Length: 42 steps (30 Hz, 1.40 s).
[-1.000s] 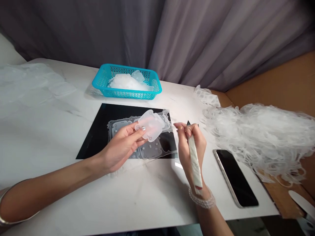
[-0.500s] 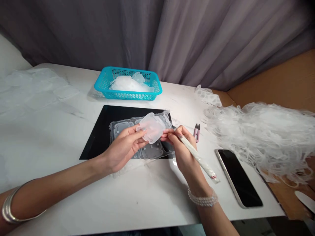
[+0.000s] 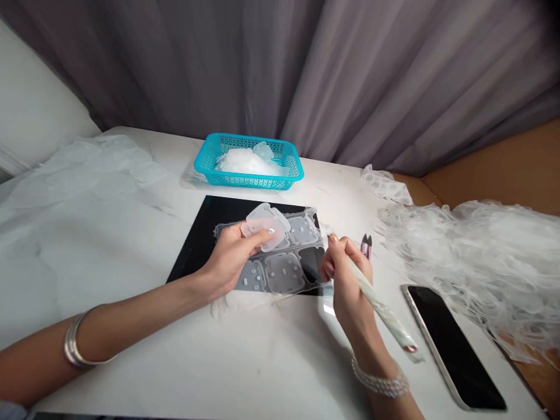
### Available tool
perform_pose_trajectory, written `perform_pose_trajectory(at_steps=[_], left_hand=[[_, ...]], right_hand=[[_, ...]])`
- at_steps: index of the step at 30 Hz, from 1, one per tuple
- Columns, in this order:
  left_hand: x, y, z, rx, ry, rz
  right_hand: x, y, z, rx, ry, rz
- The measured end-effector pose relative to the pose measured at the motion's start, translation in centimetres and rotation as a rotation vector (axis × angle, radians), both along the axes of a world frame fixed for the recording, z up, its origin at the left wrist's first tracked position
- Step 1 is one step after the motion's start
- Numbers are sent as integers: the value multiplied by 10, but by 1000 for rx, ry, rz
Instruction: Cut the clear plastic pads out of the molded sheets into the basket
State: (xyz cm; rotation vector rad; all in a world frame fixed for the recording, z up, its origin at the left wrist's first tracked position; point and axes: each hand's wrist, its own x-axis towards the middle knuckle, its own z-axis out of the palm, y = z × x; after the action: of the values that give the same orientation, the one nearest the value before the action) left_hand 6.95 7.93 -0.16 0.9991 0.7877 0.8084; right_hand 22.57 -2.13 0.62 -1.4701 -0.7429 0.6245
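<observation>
From where I stand, no lettering, label, brand or number can be read on the black phone, the turquoise plastic basket or the clear moulded plastic piece.

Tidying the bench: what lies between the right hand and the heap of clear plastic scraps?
In the head view, pink-handled thread snips lie between the right hand and the scraps.
</observation>
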Motion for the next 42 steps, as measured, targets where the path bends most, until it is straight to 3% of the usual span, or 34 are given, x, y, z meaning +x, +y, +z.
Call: perform_pose_trajectory(at_steps=[3,5,6,8,10,12,15,17,19,24,34,42], left_hand=[[-2,51,13,222,51,213],[-2,100,28,560,304,442],[-2,124,35,737,485,460],[1,161,44,819,585,370],[4,174,44,910,698,241],[5,160,33,1088,804,108],[1,114,7,1349,804,-165],[-4,86,-11,1397,778,-411],[-9,68,-25,1386,803,-557],[-19,59,-41,1390,880,-551],[-39,22,-38,1350,1075,-389],[-25,35,-33,1468,799,-604]], right_hand=[[5,3,-2,57,79,-17],[8,4,-5,94,92,-12],[10,4,-6,99,93,-10],[13,4,-8,79,77,-18],[17,4,-10,34,30,-65],[22,3,-11,-5,-28,-120],[28,2,-13,-12,-91,-148],[32,2,-16,16,-119,-149],[34,3,-18,41,-132,-172],[38,5,-21,24,-130,-199],[36,9,-14,-148,-49,-4],[13,18,-15,-242,-316,168]])
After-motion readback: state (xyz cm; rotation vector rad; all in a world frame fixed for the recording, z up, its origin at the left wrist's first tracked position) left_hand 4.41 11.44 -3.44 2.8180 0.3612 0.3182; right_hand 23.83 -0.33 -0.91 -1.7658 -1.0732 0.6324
